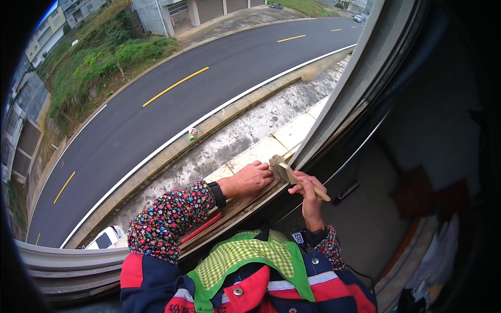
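My right hand [310,197] is closed around the pale wooden handle of a flat brush [292,175]. Its dusty, brownish bristles point left and lie at the window track [245,202], close to the upright sash frame. Beside the bristles, my left hand [249,179] rests over the track with its fingers curled down and together. Whatever those fingertips grip, if anything, is hidden beneath them. Along the track under my left forearm lies a red stick-like thing [201,228], partly covered by the sleeve.
The sliding window's sash frame [342,88] rises right of the brush. Past the sill runs a pale tiled ledge [250,155], with a road [172,78] far below. A white car [106,238] stands down at the lower left. Indoors, the dim floor [360,208] lies to the right.
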